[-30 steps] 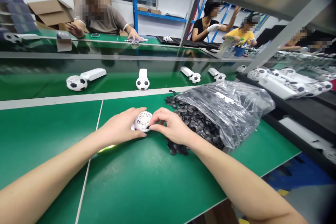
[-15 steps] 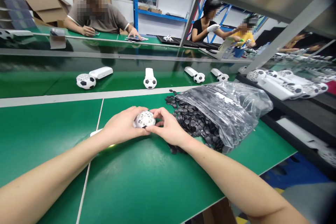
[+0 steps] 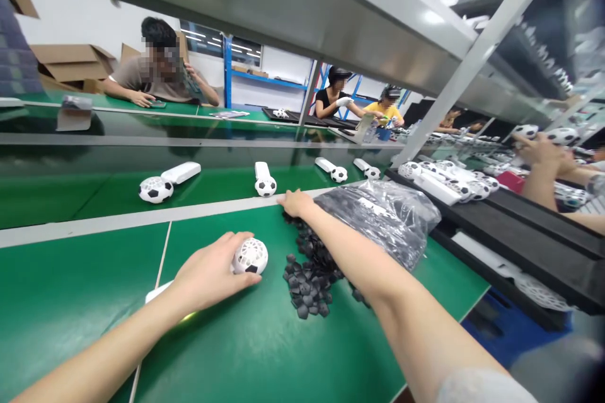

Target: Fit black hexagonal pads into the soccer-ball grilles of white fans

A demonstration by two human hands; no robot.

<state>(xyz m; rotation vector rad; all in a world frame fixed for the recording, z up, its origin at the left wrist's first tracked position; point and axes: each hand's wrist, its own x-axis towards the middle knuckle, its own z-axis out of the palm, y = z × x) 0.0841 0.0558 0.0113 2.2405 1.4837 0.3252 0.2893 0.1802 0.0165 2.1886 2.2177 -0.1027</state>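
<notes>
My left hand (image 3: pixel 210 274) is closed around a white football-patterned ball (image 3: pixel 252 256) with an openwork top and a black patch low on its side. A white handle (image 3: pixel 159 291) shows behind that wrist, with a yellow-green glow beneath it. My right hand (image 3: pixel 297 203) is at the far edge of a pile of black pentagon pieces (image 3: pixel 307 289), its fingers bent and bunched downward. Whatever those fingertips hold is hidden. A clear plastic bag (image 3: pixel 378 214) of the same pieces lies beside my right forearm.
Across the green bench, beyond a pale strip (image 3: pixel 108 221), lie several football-headed white pieces (image 3: pixel 157 189). Black trays (image 3: pixel 515 227) with more of them stand at the right. A slanted metal post (image 3: pixel 454 94) rises there. Co-workers (image 3: pixel 158 69) sit opposite, and another person's hands (image 3: pixel 543 154) work at far right.
My right hand has left the ball and reached forward to the pile's far edge. My left hand keeps its hold. The view has tilted up; a co-worker opposite has raised a hand.
</notes>
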